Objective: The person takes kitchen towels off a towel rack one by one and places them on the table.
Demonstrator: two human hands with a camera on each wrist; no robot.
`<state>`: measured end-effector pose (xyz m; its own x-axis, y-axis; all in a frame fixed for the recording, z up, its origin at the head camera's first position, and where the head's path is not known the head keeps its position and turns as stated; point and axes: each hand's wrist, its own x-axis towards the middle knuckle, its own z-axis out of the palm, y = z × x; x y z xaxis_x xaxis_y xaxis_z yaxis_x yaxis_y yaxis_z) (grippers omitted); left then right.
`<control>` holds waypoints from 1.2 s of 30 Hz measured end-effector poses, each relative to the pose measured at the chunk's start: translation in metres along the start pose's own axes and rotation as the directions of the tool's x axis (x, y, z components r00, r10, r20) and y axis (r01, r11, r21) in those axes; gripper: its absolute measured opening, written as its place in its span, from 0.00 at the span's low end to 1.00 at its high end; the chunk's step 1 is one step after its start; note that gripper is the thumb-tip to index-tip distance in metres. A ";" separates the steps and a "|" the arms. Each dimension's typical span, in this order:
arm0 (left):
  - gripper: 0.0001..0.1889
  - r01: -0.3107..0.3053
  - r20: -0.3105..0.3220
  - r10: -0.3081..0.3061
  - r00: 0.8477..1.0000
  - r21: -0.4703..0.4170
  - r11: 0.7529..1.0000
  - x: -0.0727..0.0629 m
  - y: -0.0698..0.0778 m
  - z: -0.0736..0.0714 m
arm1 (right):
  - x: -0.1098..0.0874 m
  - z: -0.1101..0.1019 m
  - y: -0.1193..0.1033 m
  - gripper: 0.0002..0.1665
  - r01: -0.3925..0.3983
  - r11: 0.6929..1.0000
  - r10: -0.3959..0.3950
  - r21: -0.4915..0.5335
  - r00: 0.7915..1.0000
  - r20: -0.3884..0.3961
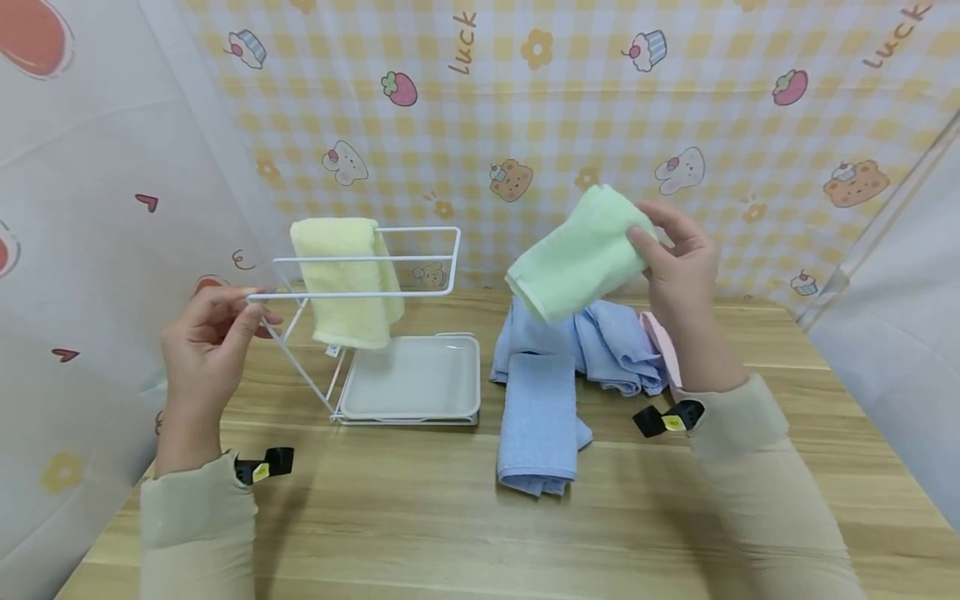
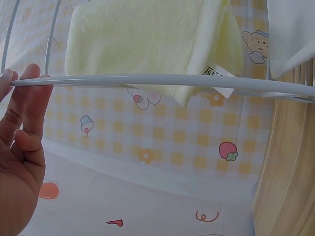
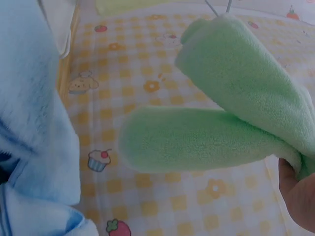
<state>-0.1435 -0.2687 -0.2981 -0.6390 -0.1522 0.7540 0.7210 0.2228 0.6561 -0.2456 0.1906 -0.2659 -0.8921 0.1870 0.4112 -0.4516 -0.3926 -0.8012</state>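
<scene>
My left hand (image 1: 206, 354) pinches the front left corner of a white wire rack (image 1: 352, 295), thumb and fingertips on the wire in the left wrist view too. Over the rack's back bars hangs a pale yellow towel (image 1: 341, 283), a small printed tag (image 2: 219, 78) at its lower edge. My right hand (image 1: 681, 262) holds a folded light green towel (image 1: 585, 254) by its right end, up in the air above the blue towels. In the right wrist view the green towel (image 3: 206, 140) parts into two folded flaps, with the thumb at its right end.
A white tray (image 1: 412, 379) sits in the rack's base. Right of it lie blue towels (image 1: 538, 417), one folded in front and others bunched behind, with a pink cloth (image 1: 662, 346) beside them. A patterned curtain (image 1: 480, 125) closes off the back of the wooden table (image 1: 420, 517).
</scene>
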 end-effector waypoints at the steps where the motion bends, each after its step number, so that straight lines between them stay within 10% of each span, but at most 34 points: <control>1: 0.07 -0.001 -0.001 0.001 1.000 0.003 1.000 0.000 0.000 0.000 | -0.002 -0.004 -0.001 0.15 -0.007 1.000 0.007 -0.004 1.000 0.013; 17: 0.08 0.004 0.002 -0.004 1.000 0.029 1.000 0.000 0.000 0.001 | -0.036 -0.046 -0.016 0.18 -0.027 1.000 0.026 -0.002 0.972 0.234; 29: 0.07 0.010 -0.012 -0.010 1.000 0.037 0.999 -0.001 -0.001 0.000 | -0.055 -0.072 -0.029 0.20 -0.035 0.982 0.114 -0.186 0.893 0.435; 36: 0.07 0.004 -0.006 -0.004 1.000 0.010 1.000 0.000 -0.001 0.001 | -0.058 -0.092 -0.029 0.24 -0.116 0.980 0.189 -0.160 0.791 0.582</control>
<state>-0.1446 -0.2681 -0.2992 -0.6403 -0.1589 0.7515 0.7158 0.2313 0.6589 -0.1818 0.2738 -0.3059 -0.7844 -0.4498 0.4271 -0.3412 -0.2622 -0.9027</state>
